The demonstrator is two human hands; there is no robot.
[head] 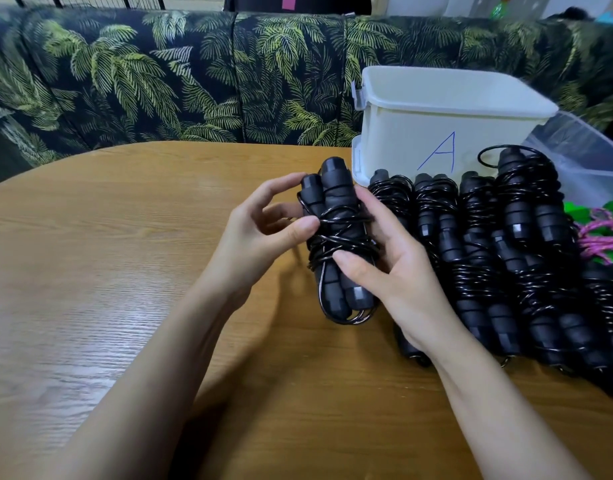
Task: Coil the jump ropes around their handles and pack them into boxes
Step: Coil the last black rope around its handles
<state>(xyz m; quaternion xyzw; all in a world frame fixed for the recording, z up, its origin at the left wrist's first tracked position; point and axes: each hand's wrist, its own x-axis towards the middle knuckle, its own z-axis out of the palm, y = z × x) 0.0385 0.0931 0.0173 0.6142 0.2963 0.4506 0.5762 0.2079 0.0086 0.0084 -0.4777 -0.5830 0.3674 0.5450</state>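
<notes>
"When you looked over the scene, what filled most of it?"

"A palm-print sofa ran along twelve o'clock, and the wooden worktop spread from it down to six."

"And on the worktop?"

"A lidded white box, marked with a blue A, stood at two o'clock, with a clear tub just beside it toward three. In front of the box, from two round to four, lay a heap of coiled ropes, black cord wound round black handles. A bit of pink cord showed at the three o'clock edge."

"Where was the one being handled?"

"One black jump rope was held upright near the centre, just at nine o'clock of the heap, its cord wrapped round both handles."

"How did the hands sit?"

"The left hand gripped it from nine o'clock, thumb on the cord. The right hand gripped it from three, its fingers curled behind and its thumb across the front."
</notes>
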